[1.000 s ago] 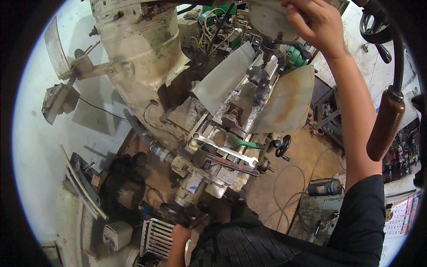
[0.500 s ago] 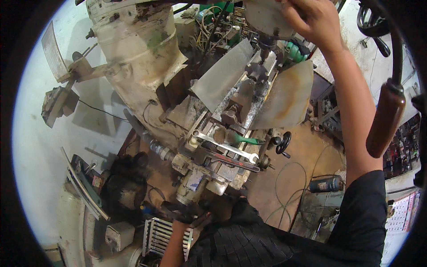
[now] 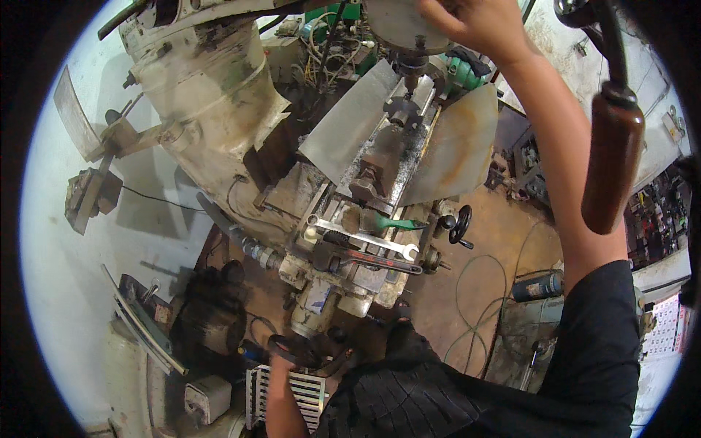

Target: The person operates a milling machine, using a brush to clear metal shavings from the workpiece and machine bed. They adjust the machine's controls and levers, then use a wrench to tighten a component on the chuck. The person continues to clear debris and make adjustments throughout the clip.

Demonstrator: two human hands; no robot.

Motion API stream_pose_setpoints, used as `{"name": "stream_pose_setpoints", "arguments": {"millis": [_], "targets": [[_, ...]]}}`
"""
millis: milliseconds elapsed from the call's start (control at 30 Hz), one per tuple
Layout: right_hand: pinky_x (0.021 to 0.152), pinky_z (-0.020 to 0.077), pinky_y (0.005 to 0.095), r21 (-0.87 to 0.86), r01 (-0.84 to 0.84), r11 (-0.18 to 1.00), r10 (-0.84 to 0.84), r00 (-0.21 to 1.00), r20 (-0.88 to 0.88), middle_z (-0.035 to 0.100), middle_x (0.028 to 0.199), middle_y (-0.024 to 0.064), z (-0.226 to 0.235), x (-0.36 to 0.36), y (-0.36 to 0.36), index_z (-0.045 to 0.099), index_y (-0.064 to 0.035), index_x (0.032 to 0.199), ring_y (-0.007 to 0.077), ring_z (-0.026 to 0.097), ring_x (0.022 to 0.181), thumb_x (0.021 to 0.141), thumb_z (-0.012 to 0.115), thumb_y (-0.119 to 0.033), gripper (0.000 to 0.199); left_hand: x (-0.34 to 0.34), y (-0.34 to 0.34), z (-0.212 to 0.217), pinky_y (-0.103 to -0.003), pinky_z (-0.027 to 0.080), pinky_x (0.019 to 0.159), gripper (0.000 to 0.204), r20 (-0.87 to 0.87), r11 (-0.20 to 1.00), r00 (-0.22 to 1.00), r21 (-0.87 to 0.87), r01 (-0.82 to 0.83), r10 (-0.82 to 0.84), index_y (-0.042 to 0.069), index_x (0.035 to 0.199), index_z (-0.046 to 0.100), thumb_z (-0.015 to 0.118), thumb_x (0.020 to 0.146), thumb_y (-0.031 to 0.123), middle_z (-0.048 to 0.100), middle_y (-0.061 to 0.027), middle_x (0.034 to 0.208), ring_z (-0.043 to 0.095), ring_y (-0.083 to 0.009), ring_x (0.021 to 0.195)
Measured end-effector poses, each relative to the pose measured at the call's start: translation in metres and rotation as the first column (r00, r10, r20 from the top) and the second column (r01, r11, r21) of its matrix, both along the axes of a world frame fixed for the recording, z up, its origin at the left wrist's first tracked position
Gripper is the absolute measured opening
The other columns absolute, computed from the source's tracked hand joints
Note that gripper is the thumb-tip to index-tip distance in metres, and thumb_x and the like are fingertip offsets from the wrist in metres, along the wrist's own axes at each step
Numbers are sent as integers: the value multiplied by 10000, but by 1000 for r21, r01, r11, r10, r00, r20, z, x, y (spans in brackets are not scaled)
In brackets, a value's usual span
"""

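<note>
My left hand [image 3: 280, 359] is low in the picture, closed on the dark handwheel [image 3: 296, 349] at the near end of a milling machine; its fingers are partly hidden. Stretched up to the top edge, my right hand [image 3: 485, 29] is beside the machine's round head [image 3: 405, 25]. Its thumb shows, but the other fingers are cut off, so their grip cannot be seen. Below the head, a dark tool holder [image 3: 412, 64] points down at the chip-strewn table [image 3: 409, 164]. A vise [image 3: 372, 179] is on that table.
A green-handled brush [image 3: 394, 223], a combination wrench [image 3: 365, 235] and an adjustable wrench [image 3: 369, 259] lie at the table's near end. Sheet-metal guards [image 3: 456, 146] flank it. A brown-handled lever [image 3: 615, 157] hangs at right. A slatted metal rack [image 3: 310, 394] stands near my left arm.
The whole view has shifted a little, moving the machine left and slightly up in the picture. My right hand stays by the head and my left by the handwheel.
</note>
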State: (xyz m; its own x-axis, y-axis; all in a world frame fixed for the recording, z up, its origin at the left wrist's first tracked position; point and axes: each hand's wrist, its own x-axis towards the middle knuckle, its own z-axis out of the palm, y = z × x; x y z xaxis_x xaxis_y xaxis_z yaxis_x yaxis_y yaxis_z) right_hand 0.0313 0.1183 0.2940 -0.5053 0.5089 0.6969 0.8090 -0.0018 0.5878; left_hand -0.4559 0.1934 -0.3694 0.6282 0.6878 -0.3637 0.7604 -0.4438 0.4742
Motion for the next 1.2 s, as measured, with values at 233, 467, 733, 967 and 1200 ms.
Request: {"name": "stream_pose_setpoints", "arguments": {"millis": [233,467,733,967,1200], "targets": [[642,537,441,-16,-72,997,73,996,49,662,803,125,2,-1,4,703,-66,903,334,662,757,800,672,-185,160,-14,-68,70,-534,532,945,405,-36,980,989,-138,-145,141,49,1181,704,715,836,259,712,-252,1145,652,-452,1124],[650,538,444,-2,-49,999,49,998,43,672,811,113,0,-3,3,705,-68,912,330,667,771,788,679,-199,182,4,-2,58,-496,572,870,426,-188,972,956,-15,-234,227,73,1118,716,741,843,397,755,-175,1058,728,-381,996],[678,546,440,10,37,999,-38,997,69,679,823,111,-1,-5,5,719,-77,915,328,676,798,785,685,-207,187,15,-102,78,-504,579,874,483,-232,946,930,-91,-312,285,40,1105,744,807,798,407,738,-217,1129,714,-446,996],[692,547,440,-2,11,1000,-11,999,48,683,851,105,-1,-8,1,716,-77,913,326,677,830,796,695,-215,182,-10,18,74,-497,583,844,512,-349,963,898,66,-263,269,63,1131,745,808,776,426,764,-181,1050,731,-401,984],[695,546,445,-5,-27,1000,27,998,58,674,850,110,0,-11,1,707,-66,904,329,674,834,789,701,-215,189,8,-101,55,-511,572,878,590,-228,952,927,-1,-307,298,59,1019,784,785,766,592,765,-185,1071,714,-445,1012]]}}
